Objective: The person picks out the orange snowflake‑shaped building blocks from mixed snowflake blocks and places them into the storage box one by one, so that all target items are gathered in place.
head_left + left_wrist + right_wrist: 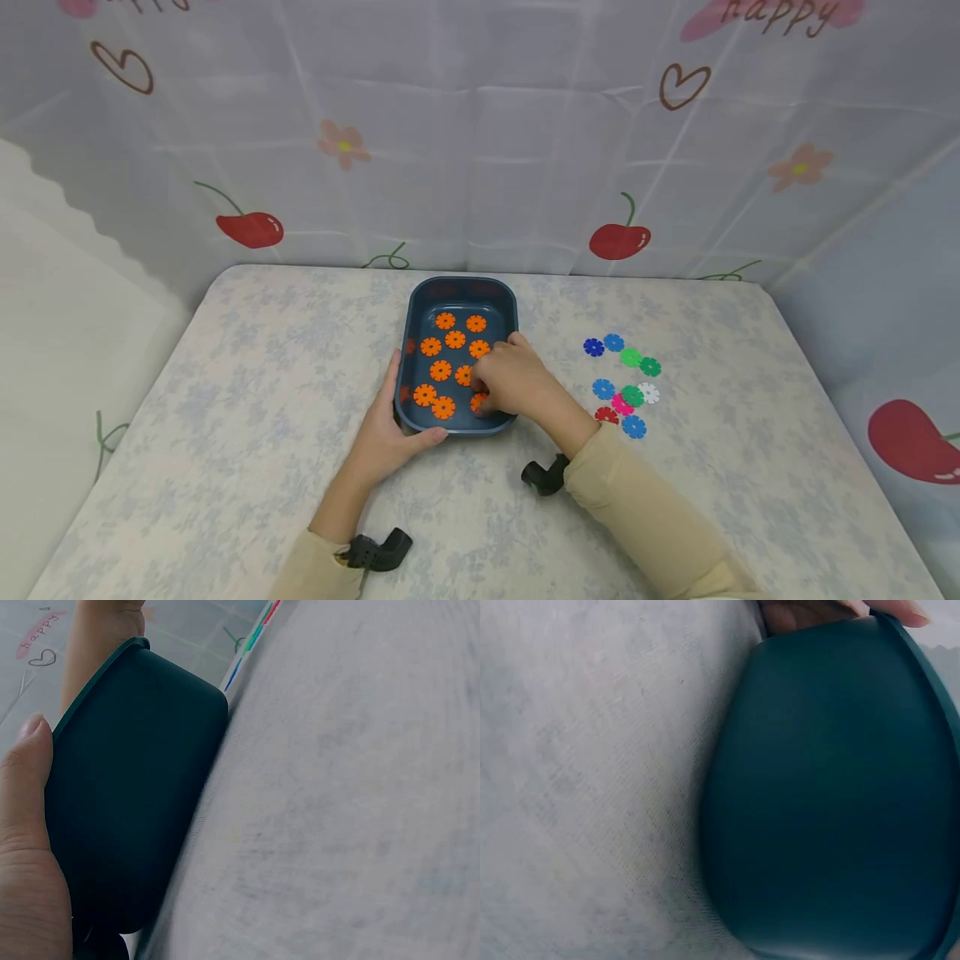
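A dark blue rectangular tray (455,423) sits on the table with several orange notched plastic discs (440,370) spread over its floor. My left hand (380,442) grips its near left corner, the thumb along the near rim and the fingers against the left wall. In the left wrist view the thumb (30,757) lies beside the tray's outer wall (142,787). My right hand (517,379) reaches over the right rim, its curled fingers pinching an orange disc (477,403) near the tray's near right corner. That disc is partly covered by the fingertips.
To the right of the tray lie loose notched discs in blue, green, white, pink and red, such as a blue disc (633,427) and a white disc (648,392). A printed curtain (465,167) hangs behind the patterned table (262,375).
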The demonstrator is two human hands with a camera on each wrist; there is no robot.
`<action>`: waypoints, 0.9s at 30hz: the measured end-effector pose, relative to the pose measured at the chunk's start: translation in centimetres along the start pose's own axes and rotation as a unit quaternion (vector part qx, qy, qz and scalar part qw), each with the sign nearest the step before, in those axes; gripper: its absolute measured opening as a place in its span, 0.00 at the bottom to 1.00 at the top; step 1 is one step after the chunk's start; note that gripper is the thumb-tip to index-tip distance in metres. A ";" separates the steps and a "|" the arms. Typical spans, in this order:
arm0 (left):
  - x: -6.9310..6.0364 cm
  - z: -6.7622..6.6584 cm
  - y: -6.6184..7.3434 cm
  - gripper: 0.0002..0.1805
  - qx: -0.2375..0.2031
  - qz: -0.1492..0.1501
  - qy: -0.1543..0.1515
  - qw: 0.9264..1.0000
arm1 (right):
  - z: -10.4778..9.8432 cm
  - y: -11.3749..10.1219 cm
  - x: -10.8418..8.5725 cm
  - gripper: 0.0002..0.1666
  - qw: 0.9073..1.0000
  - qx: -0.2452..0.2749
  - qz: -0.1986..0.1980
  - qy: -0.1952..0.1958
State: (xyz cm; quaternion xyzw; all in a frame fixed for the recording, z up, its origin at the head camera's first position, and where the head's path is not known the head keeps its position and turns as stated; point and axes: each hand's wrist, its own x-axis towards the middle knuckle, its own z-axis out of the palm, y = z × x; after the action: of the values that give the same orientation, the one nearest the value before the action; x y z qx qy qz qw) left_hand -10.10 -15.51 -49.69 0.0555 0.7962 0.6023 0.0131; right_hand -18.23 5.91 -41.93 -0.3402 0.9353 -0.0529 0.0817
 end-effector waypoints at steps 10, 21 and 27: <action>0.1 0.0 -0.1 0.68 0.008 0.009 -0.001 1.000 | -0.2 0.4 -2.5 0.08 0.957 0.098 -0.024 0.272; 0.4 -0.4 -0.5 0.68 0.006 0.002 0.000 1.000 | 0.2 1.5 -5.9 0.09 0.937 0.159 0.055 0.307; 0.3 -0.6 -0.9 0.68 0.008 -0.003 0.004 1.000 | 1.0 2.3 -6.7 0.09 0.932 0.176 0.083 0.306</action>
State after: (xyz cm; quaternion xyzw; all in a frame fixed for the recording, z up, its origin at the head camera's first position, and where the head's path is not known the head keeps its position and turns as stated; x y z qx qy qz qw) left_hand -10.51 -16.29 -50.43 0.0502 0.8010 0.5965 0.0112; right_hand -14.42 11.98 -42.47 -0.2085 0.9158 -0.3111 -0.1453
